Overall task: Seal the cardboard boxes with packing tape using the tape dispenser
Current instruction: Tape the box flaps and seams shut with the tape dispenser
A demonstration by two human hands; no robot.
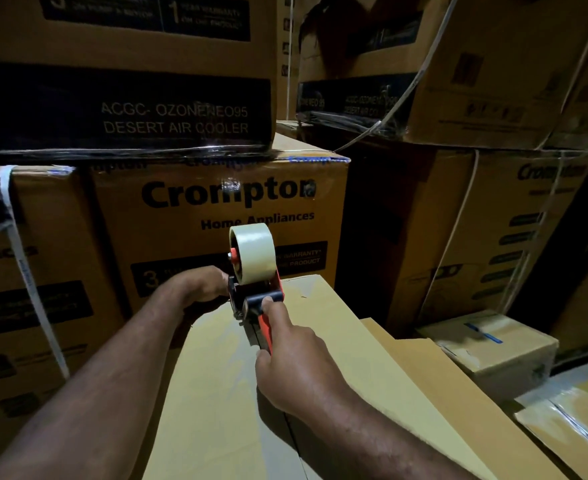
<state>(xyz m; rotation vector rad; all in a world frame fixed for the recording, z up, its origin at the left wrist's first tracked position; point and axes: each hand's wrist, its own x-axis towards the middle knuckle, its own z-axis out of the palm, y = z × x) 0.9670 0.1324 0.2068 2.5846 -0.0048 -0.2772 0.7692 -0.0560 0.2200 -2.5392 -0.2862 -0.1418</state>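
Cartons [60, 271] stand stacked at left and behind. Left hand [199, 285] grips the far edge of the box [223, 393], fingers curled over it, tips hidden. Dispenser [251, 303] stands on the box top at the seam, roll [252, 254] uppermost. Right hand [296, 365] clamps its red handle, one finger stretched forward. Small taped box [493, 351] lies at right.

Place: a warehouse or stockroom.
Stock: large cartons [216, 209] stacked high, printed "Crompton Home Appliances" and "DESERT AIR COOLER".
Packing: white straps [25, 271] round cartons, shiny film [129, 152] along a carton's base.
Light: dim.
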